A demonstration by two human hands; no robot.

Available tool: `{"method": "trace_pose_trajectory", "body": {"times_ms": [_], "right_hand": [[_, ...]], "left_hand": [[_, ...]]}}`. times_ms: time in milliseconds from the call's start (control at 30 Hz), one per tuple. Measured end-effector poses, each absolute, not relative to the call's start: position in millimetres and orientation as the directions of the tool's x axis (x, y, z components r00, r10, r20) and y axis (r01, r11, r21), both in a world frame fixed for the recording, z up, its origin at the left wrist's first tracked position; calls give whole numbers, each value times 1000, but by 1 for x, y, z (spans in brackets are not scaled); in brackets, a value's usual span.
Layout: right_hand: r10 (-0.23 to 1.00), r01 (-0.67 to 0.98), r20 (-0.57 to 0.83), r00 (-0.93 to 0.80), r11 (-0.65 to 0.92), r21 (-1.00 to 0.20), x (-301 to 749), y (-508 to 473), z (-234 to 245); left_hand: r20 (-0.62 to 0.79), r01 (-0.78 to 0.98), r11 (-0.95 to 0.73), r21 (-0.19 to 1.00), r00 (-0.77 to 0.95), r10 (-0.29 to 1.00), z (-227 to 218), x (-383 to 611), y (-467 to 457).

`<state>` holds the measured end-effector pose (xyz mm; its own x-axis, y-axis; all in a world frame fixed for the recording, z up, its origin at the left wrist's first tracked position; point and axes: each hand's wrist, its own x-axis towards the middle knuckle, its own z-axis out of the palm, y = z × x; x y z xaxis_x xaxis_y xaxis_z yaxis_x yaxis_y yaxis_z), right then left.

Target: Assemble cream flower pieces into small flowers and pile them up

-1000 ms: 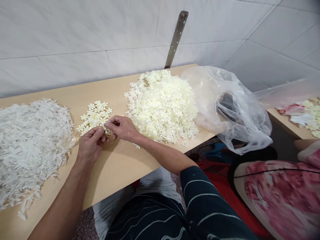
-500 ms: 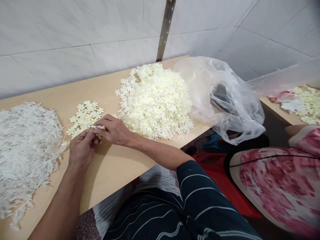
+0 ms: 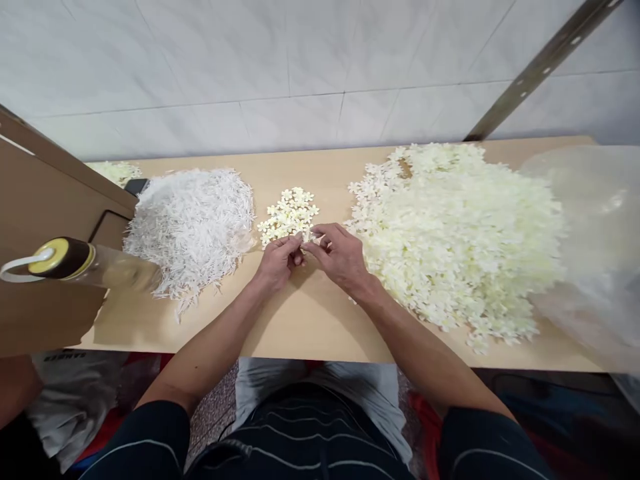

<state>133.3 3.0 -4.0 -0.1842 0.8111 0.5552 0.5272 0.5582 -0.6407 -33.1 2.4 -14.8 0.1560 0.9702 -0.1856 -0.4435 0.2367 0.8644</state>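
Observation:
My left hand (image 3: 277, 261) and my right hand (image 3: 341, 253) meet fingertip to fingertip over the wooden table (image 3: 310, 320). Both pinch a small pale piece between them, too small to name surely. Just beyond my fingers lies a small cluster of cream fabric flowers (image 3: 289, 212). A big heap of the same cream flowers (image 3: 460, 227) spreads to the right of my right hand. To the left sits a heap of thin white stamen strips (image 3: 193, 223).
A clear plastic bag (image 3: 595, 247) lies at the table's right end. At the left a bottle with a yellow-and-dark cap (image 3: 75, 261) lies across a brown cardboard box (image 3: 35, 200). A white tiled wall (image 3: 300, 67) backs the table, with a metal strip (image 3: 540, 63) on it.
The view has swung left: the heaps and my hands now sit further right, the box and bottle have come into view, and the person in pink has gone out. My hands stay pinched together.

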Motion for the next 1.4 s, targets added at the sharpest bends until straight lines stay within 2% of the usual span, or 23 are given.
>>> {"method": "trace_pose_trajectory", "body": {"times_ms": [333, 667, 967, 1267, 1400], "right_hand": [[787, 559, 589, -186, 578, -595, 133, 4, -2], [764, 667, 586, -269, 587, -459, 133, 5, -4], [752, 665, 592, -289, 603, -441, 133, 5, -4], [789, 628, 569, -232, 568, -532, 133, 7, 0], [767, 622, 581, -273, 602, -501, 133, 8, -2]], "left_hand": [[-147, -454, 219, 864, 189, 971, -17, -37, 3], [-112, -399, 149, 905, 115, 987, -19, -34, 3], [-116, -414, 162, 896, 133, 984, -21, -34, 6], [-138, -438, 187, 879, 141, 980, -16, -38, 7], [-102, -410, 140, 901, 113, 988, -18, -38, 8]]}}
